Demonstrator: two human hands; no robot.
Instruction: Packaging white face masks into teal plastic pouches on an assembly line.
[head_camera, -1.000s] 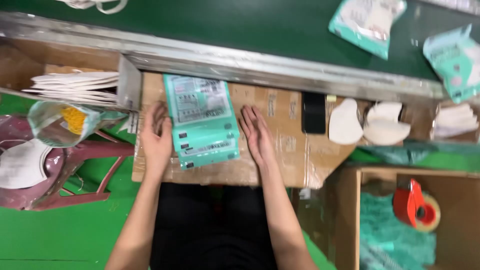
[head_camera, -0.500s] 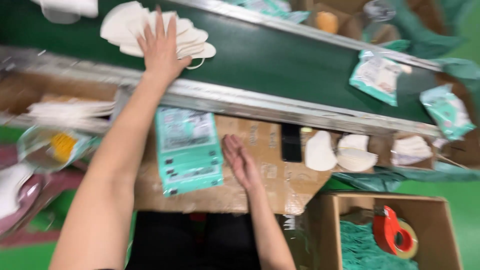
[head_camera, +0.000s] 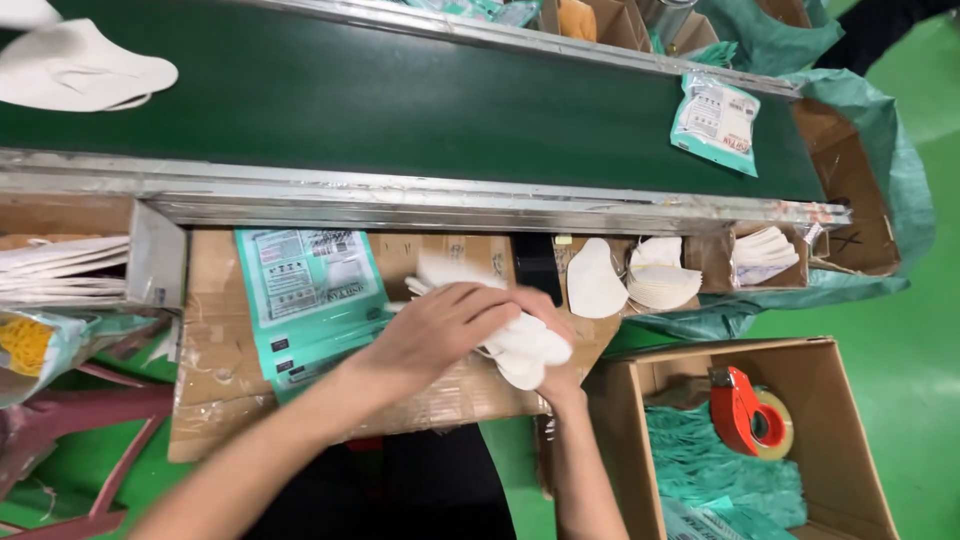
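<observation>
Both hands bunch a stack of white masks (head_camera: 520, 345) on the cardboard (head_camera: 230, 400): left hand (head_camera: 440, 330) curls over them, right hand (head_camera: 555, 375) cups from below, squaring them beside the teal pouches (head_camera: 305, 295). The box (head_camera: 850, 450) holds teal bags and a tape dispenser (head_camera: 745, 410).

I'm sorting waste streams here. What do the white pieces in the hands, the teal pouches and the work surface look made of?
White pieces: soft matte fabric, likely nonwoven; they fold under both hands. Teal pouches: glossy plastic film, judging by the sheen. Work surface: brown corrugated cardboard, taped, with creases showing.
</observation>
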